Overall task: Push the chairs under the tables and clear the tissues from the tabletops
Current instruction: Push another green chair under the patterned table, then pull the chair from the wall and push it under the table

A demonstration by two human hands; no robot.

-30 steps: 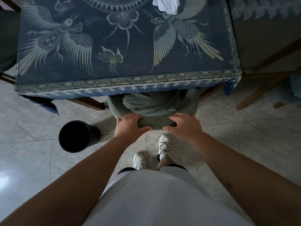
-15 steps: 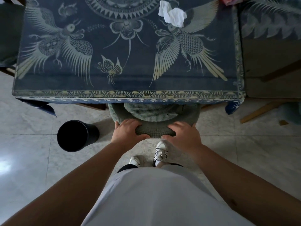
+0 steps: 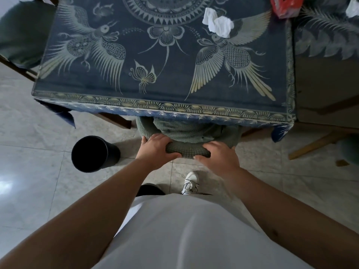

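A green padded chair [image 3: 187,131] sits mostly under the near edge of a table with a dark blue bird-patterned cloth [image 3: 161,74]. Only its curved backrest shows. My left hand [image 3: 155,149] and my right hand [image 3: 218,157] both grip the top of that backrest, fingers curled over it. A crumpled white tissue [image 3: 218,23] lies on the tabletop at the far right. Another white tissue [image 3: 353,6] shows at the top right corner on a neighbouring table.
A black waste bin [image 3: 91,153] stands on the tiled floor left of my hands. A red packet [image 3: 284,5] lies at the table's far right edge. Another green chair [image 3: 19,33] stands at the left; wooden chair legs [image 3: 314,145] cross the floor at right.
The chair has slid further under the table with both hands on its backrest. I have stepped closer, so more of the tabletop, the tissue and the red packet show.
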